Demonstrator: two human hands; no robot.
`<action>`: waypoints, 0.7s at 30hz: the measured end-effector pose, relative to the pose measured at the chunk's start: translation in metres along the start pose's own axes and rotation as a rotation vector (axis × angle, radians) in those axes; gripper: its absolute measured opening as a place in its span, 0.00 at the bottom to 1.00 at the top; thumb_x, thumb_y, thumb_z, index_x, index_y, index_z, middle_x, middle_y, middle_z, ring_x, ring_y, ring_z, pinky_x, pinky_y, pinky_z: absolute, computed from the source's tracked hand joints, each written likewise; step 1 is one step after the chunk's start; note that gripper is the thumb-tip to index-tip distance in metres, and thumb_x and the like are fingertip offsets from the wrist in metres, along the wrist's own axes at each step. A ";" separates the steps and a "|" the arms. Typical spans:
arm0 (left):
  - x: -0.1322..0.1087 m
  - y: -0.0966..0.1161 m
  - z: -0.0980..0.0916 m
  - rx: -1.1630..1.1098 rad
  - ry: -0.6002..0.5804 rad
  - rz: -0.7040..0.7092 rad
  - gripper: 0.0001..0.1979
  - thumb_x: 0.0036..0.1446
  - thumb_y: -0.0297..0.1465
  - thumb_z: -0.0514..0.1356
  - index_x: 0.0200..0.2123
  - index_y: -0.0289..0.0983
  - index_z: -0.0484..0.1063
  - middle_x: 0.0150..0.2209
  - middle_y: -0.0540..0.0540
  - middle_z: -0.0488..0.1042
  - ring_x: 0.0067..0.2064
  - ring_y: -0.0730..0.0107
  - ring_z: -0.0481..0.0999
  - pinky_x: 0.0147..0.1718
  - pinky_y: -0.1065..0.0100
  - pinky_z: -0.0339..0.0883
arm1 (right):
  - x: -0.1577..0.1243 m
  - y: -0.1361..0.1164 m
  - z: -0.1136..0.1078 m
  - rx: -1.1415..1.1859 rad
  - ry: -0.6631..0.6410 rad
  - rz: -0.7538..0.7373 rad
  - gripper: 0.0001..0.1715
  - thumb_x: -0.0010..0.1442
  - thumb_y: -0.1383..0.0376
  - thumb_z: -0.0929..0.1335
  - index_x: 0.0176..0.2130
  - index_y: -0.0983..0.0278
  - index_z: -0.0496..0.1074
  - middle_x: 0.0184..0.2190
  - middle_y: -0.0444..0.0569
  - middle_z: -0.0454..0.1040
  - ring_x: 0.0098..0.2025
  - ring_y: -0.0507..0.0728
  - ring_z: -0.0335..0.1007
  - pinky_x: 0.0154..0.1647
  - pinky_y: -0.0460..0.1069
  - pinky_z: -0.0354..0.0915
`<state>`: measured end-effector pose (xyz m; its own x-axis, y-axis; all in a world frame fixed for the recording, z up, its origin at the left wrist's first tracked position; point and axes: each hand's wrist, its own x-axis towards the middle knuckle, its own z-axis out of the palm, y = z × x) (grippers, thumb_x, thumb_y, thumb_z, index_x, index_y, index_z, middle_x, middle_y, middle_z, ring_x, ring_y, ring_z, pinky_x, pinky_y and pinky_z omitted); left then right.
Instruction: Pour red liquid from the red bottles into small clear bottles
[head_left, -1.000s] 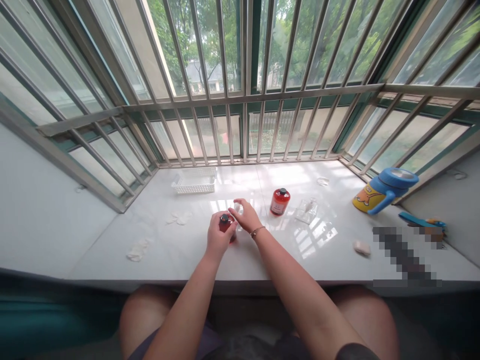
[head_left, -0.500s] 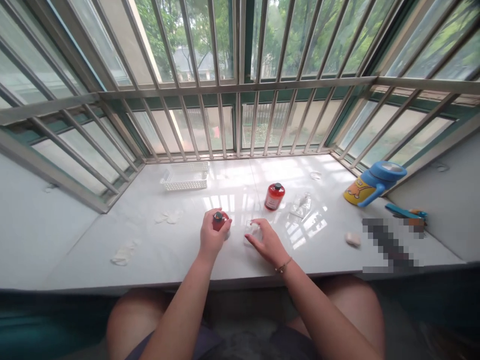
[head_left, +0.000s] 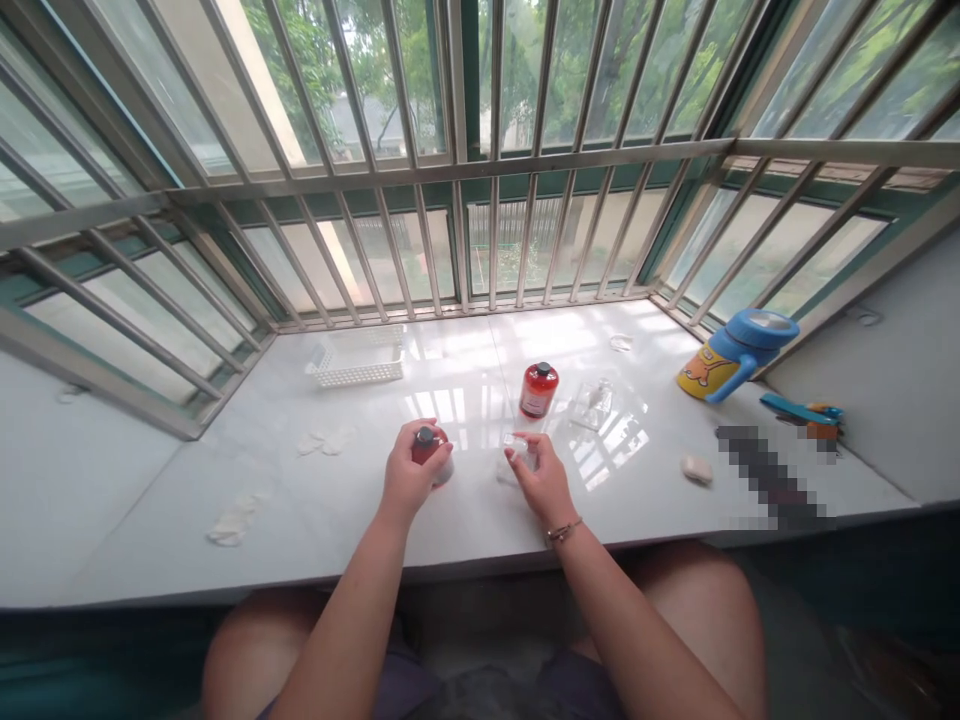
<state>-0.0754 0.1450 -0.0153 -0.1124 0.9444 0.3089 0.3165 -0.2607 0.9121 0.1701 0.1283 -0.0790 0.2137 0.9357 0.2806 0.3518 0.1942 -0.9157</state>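
My left hand is wrapped round a red bottle with a black cap, just above or on the white ledge; I cannot tell which. The cap points up, and the palm and fingers hide much of the bottle. To its right, my right hand has its thumb and forefinger closed on a clear plastic piece, see-through and hard to make out. Behind the hands a second red bottle stands upright with a pale label and black cap. Beside it lies another clear plastic piece.
At the back left stands a white perforated basket. Thin white pieces lie at left. On the right are a blue and yellow flask, a teal strap and a pale soap-like block. Metal bars line the window.
The view has shifted slightly. My right thumb and forefinger have come closer together on the clear plastic piece. My left hand still holds the red bottle.
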 end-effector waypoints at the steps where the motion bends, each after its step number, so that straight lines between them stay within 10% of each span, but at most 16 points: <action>1: 0.000 0.000 0.000 -0.010 -0.009 -0.014 0.13 0.58 0.38 0.70 0.45 0.43 0.77 0.57 0.43 0.78 0.58 0.54 0.79 0.59 0.52 0.73 | 0.000 0.001 -0.001 0.019 -0.008 0.000 0.21 0.66 0.48 0.72 0.50 0.58 0.71 0.53 0.52 0.78 0.50 0.64 0.76 0.56 0.60 0.71; 21: 0.001 0.002 -0.002 -0.006 -0.035 -0.034 0.14 0.60 0.40 0.70 0.46 0.43 0.75 0.56 0.42 0.76 0.59 0.52 0.76 0.60 0.51 0.69 | 0.002 0.003 -0.002 0.097 -0.037 -0.143 0.12 0.69 0.53 0.71 0.44 0.57 0.69 0.56 0.53 0.75 0.58 0.64 0.73 0.62 0.61 0.68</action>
<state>-0.0762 0.1448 -0.0127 -0.0898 0.9591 0.2684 0.3076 -0.2296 0.9234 0.1733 0.1306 -0.0810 0.1332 0.9066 0.4005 0.2866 0.3516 -0.8912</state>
